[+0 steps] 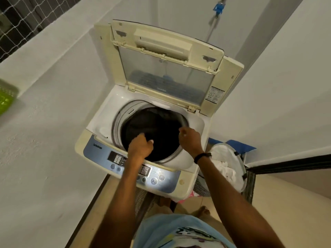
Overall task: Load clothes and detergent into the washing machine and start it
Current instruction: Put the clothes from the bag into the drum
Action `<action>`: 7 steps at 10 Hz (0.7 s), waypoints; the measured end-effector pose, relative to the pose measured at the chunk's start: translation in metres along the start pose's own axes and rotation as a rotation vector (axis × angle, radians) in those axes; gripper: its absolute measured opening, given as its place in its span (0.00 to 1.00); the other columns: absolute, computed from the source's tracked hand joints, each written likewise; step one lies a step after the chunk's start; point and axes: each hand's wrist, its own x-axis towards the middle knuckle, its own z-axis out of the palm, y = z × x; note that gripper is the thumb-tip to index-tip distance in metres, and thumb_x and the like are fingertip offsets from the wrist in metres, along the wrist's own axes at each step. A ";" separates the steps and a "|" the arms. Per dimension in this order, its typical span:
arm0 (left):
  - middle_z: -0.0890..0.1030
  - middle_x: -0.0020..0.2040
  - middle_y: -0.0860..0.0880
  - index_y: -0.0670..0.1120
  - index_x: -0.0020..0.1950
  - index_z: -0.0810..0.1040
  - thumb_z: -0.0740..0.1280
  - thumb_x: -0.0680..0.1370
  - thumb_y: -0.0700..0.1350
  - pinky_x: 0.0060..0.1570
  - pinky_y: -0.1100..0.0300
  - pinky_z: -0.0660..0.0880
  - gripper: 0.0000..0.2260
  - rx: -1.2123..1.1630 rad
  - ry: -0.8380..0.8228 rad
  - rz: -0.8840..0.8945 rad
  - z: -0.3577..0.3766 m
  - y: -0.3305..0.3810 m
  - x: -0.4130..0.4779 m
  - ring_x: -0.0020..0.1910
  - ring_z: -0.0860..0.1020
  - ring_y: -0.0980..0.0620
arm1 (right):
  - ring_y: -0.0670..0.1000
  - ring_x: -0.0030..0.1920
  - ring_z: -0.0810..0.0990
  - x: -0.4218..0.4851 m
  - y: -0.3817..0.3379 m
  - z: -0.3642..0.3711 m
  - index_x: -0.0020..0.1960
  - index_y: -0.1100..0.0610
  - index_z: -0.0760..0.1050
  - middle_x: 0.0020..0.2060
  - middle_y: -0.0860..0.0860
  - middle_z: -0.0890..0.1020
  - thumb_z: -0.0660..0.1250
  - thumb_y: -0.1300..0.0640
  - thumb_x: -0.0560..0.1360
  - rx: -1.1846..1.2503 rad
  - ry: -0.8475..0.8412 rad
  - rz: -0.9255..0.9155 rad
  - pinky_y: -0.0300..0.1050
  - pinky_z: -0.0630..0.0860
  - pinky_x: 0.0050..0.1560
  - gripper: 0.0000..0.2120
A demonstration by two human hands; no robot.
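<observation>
Both hands hang over the washing machine's (99, 122) open drum (118, 117), left hand (141, 147) and right hand (190, 139) with fingers curled; whether they grip the dark clothes (152, 126) inside, I cannot tell. Best to press the load down evenly, clear of the rim.

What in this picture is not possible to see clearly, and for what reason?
Drum, head view: too dark to tell whether clothes lie inside.
Left hand and right hand, head view: curled over the dark opening and blurred; whether they hold cloth cannot be told.
Control panel, head view: labels too small; the left forearm covers its middle.
Green basket, head view: cut off by the left edge.
</observation>
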 end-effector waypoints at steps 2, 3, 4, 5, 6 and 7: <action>0.81 0.60 0.46 0.49 0.65 0.77 0.65 0.77 0.51 0.61 0.55 0.74 0.17 -0.016 -0.301 0.257 0.117 0.069 -0.050 0.60 0.79 0.45 | 0.57 0.38 0.83 -0.039 0.128 -0.026 0.42 0.55 0.79 0.37 0.54 0.84 0.65 0.55 0.76 0.279 0.181 0.318 0.56 0.82 0.44 0.07; 0.82 0.58 0.47 0.49 0.62 0.78 0.63 0.78 0.54 0.58 0.54 0.75 0.16 0.072 -0.471 0.322 0.174 0.090 -0.065 0.57 0.80 0.45 | 0.60 0.41 0.84 -0.049 0.197 -0.024 0.39 0.53 0.79 0.38 0.56 0.85 0.65 0.52 0.73 0.309 0.130 0.525 0.59 0.82 0.47 0.07; 0.80 0.61 0.44 0.45 0.64 0.77 0.62 0.80 0.52 0.56 0.53 0.73 0.17 0.236 -0.686 0.307 0.254 0.108 -0.071 0.58 0.79 0.45 | 0.58 0.43 0.82 -0.072 0.319 -0.001 0.41 0.53 0.78 0.45 0.58 0.85 0.66 0.54 0.71 0.367 -0.055 0.786 0.58 0.82 0.50 0.04; 0.80 0.62 0.43 0.41 0.64 0.78 0.61 0.81 0.48 0.53 0.57 0.71 0.16 0.335 -0.772 0.242 0.298 0.110 -0.065 0.57 0.77 0.47 | 0.56 0.44 0.81 -0.096 0.366 0.009 0.47 0.55 0.79 0.50 0.58 0.84 0.65 0.56 0.71 0.353 -0.129 0.911 0.52 0.81 0.46 0.07; 0.80 0.62 0.45 0.43 0.63 0.77 0.61 0.80 0.47 0.59 0.56 0.71 0.15 0.394 -0.774 0.088 0.367 0.114 -0.047 0.61 0.77 0.46 | 0.59 0.51 0.82 -0.090 0.465 0.035 0.60 0.60 0.75 0.56 0.59 0.81 0.63 0.54 0.72 0.371 -0.169 0.997 0.49 0.80 0.43 0.19; 0.79 0.61 0.46 0.43 0.63 0.78 0.63 0.80 0.48 0.60 0.56 0.72 0.15 0.372 -0.725 0.008 0.413 0.122 -0.025 0.63 0.77 0.45 | 0.59 0.52 0.81 -0.066 0.498 0.030 0.60 0.59 0.76 0.56 0.59 0.81 0.60 0.50 0.75 0.351 -0.252 0.965 0.51 0.80 0.51 0.19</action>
